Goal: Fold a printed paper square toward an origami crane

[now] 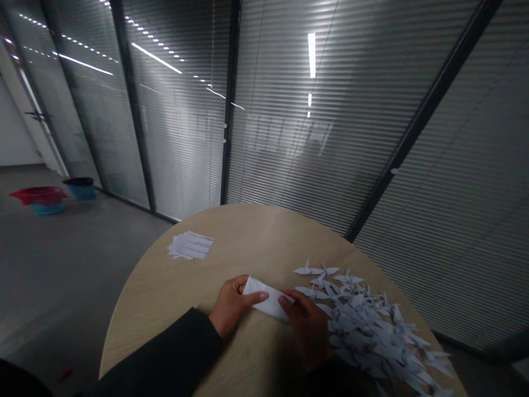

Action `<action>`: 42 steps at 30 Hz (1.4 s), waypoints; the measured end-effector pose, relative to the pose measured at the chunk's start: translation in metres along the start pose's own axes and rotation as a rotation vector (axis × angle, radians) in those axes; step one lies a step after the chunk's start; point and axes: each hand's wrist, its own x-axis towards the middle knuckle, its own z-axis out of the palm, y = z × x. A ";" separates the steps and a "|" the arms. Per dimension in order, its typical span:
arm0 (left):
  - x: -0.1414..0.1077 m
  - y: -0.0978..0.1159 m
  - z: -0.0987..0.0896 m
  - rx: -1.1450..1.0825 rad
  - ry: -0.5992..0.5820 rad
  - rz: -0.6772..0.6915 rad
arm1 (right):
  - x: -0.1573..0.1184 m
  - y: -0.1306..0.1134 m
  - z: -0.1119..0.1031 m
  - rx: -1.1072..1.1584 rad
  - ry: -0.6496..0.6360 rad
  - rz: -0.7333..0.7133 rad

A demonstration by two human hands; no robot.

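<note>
Between my two hands is a folded piece of white paper point(270, 302), held just above the round wooden table point(243, 231). My left hand point(232, 302) grips its left end, thumb on top and fingers behind. At the other end, my right hand point(308, 322) pinches the paper between thumb and fingers. Right beside my right hand lies a heap of folded paper cranes point(367, 320), spreading toward the table's right edge. A small fanned stack of printed paper sheets point(190, 245) rests on the table's far left.
Glass partitions with blinds point(306, 138) stand close behind the table. On the floor at left are a blue bin with a red liner point(47, 201) and another blue bin with a black liner point(82, 188). A door handle point(37, 116) shows at far left.
</note>
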 end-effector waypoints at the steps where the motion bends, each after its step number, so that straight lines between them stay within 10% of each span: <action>1: 0.000 0.000 0.000 -0.002 -0.001 0.004 | 0.000 -0.001 0.000 -0.003 -0.007 0.004; 27: -0.002 0.000 -0.002 0.081 -0.016 0.026 | -0.002 0.006 0.005 -0.070 0.036 -0.094; 42: 0.001 -0.010 -0.011 0.461 -0.098 0.050 | -0.001 0.012 0.004 -0.106 -0.192 -0.136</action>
